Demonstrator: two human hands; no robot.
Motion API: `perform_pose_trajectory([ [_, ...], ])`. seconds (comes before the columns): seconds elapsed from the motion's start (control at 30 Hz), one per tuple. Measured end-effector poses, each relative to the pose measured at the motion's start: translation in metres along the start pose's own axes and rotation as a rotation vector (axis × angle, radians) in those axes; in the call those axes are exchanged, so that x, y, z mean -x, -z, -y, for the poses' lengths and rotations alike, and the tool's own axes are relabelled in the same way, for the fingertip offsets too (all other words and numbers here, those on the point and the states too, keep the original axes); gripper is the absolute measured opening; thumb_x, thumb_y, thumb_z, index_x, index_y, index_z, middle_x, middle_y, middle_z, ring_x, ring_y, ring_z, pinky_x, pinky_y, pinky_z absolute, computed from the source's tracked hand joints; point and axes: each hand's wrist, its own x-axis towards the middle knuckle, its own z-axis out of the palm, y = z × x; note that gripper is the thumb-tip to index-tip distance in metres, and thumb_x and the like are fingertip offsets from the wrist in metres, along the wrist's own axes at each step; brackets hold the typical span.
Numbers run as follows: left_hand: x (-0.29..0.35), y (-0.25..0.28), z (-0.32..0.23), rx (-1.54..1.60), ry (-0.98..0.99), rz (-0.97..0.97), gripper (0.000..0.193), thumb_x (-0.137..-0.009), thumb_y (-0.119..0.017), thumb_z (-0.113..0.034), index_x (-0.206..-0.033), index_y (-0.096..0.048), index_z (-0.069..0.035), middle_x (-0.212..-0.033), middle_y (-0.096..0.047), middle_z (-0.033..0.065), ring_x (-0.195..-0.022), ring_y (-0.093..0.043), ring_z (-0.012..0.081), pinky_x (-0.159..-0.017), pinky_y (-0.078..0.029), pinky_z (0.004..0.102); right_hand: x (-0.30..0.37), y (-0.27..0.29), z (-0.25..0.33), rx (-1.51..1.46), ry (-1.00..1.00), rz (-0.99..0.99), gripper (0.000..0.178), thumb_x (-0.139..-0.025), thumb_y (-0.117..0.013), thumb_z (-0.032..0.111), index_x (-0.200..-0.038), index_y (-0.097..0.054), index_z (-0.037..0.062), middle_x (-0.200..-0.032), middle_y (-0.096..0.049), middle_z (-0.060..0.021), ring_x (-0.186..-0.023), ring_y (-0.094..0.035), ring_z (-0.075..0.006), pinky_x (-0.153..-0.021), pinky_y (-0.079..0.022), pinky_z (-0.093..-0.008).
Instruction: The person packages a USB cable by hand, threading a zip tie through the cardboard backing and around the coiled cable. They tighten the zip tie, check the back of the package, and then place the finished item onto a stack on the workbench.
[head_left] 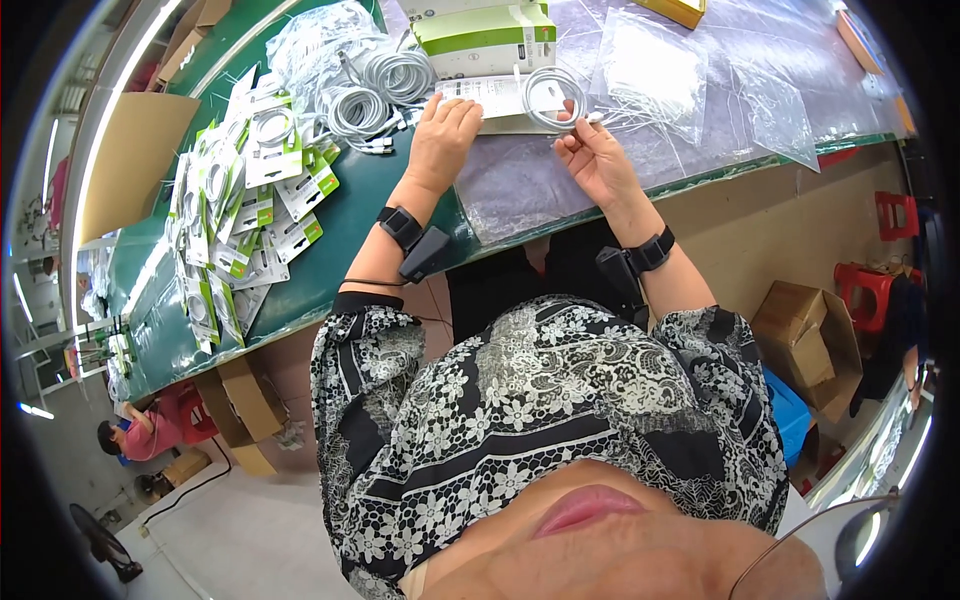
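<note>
Two hands, two black wristbands, one held cable coil

Coiled cable in your right hand, a white printed panel by your left.
The cable forms a neat, pale grey ring, its near edge at your right fingertips, overlapping the panel's right part; your left fingers are at the panel's left end.

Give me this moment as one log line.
left hand: at white card; right hand: pinching coiled cable; table left: carded cables; beyond card: green-and-white box
</note>
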Motion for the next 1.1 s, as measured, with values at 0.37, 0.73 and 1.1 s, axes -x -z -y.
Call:
perform_pose_trajectory([
  [0.37,-0.032,0.041,-0.027,0.562,0.479,-0.119,0.012,-0.088,-0.06,-0.012,-0.096,-0.066,-0.005,-0.083,-0.064,0.0075,-0.071,-0.062,0.022,-0.066,-0.048,0.029,0.014,-0.034,-0.003,0.204,-0.013,-0.06,0.021,-0.095,-0.057,0.019,-0.112,-0.06,0.0078,-0.103,-0.062,-0.0012,-0.092,-0.055,-0.0113,-0.084,-0.046,-0.0301],
  [0.73,-0.017,0.04,-0.021,1.766,1.01,0.089,0.034,-0.091,-0.061,-0.016,-0.119,-0.057,0.002,-0.103,-0.064,0.0064,-0.088,-0.061,0.014,-0.076,-0.048,0.0254,0.01,-0.033,-0.014,0.282,0.054,-0.09,0.018,-0.092,-0.062,0.02,-0.107,-0.064,0.0112,-0.107,-0.063,0.0014,-0.088,-0.055,-0.0095,-0.078,-0.045,-0.0256],
  [1.1,-0.007,0.003,-0.116,1.717,0.731,-0.168,0.076,-0.076,-0.075,-0.011,-0.137,-0.033,-0.001,-0.13,-0.048,0.0111,-0.118,-0.049,0.0182,-0.099,-0.04,0.034,0.021,-0.065,-0.03,0.169,0.204,-0.106,0.024,-0.093,-0.06,0.02,-0.111,-0.059,0.0033,-0.1,-0.064,-0.0046,-0.091,-0.062,-0.0115,-0.081,-0.052,-0.0257],
])
